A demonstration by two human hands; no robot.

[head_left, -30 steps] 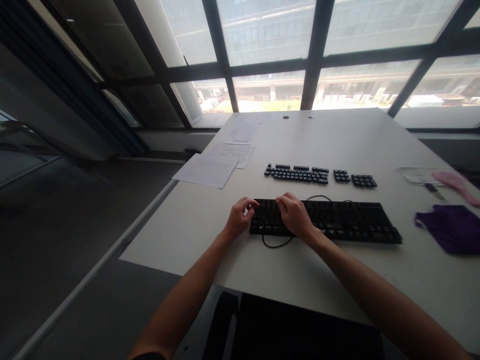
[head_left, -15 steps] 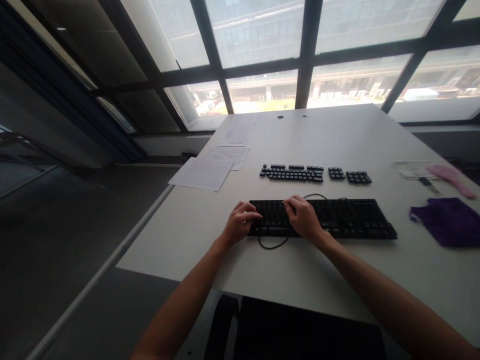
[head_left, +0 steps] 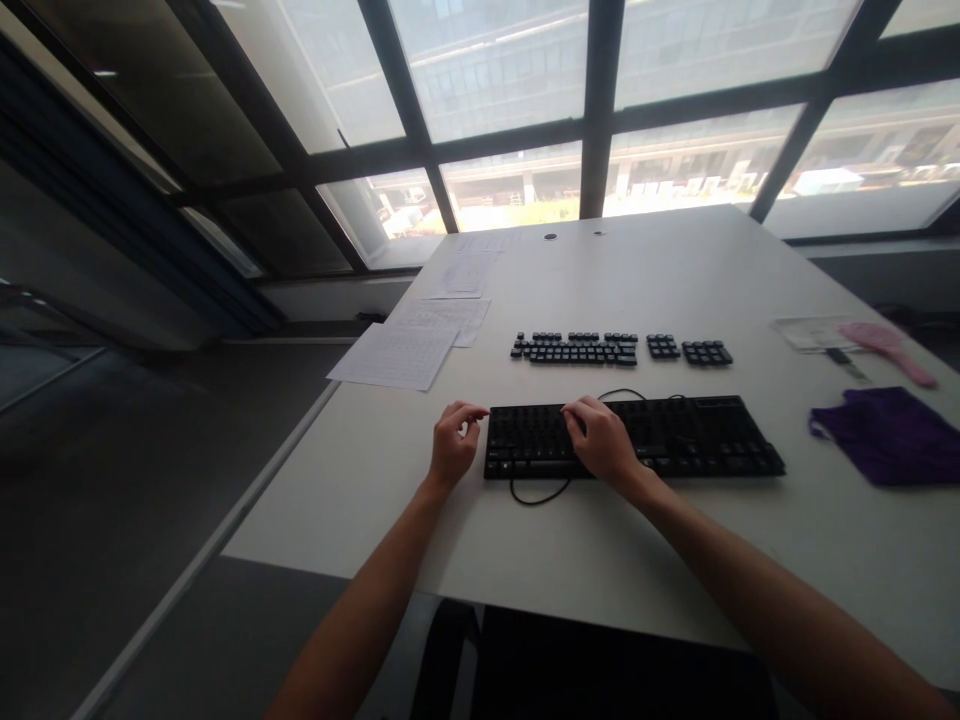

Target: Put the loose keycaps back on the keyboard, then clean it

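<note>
A black keyboard [head_left: 705, 435] lies near the front of the white table, with a thin cable looping out at its front and back edges. At its left end is my left hand [head_left: 454, 440], thumb and forefinger apart, nothing visible between them. My right hand [head_left: 600, 438] rests over the keyboard's middle, fingers curled down onto it; whatever its fingertips hold, if anything, is hidden. Behind the keyboard, loose keycaps [head_left: 581, 350] stand in rows, with two smaller groups of keycaps [head_left: 706, 353] to their right.
Printed sheets [head_left: 397, 355] lie along the table's left side. On the right are a purple cloth bag [head_left: 892, 435], a pink handled object [head_left: 889, 350], a small dark brush-like tool [head_left: 846, 362] and a pale packet [head_left: 810, 334]. A black chair [head_left: 615, 665] stands at the front edge.
My left hand has moved left off the keyboard's left end, and its fingers have parted. My right hand stays over the keyboard's middle. The whole view has shifted slightly.
</note>
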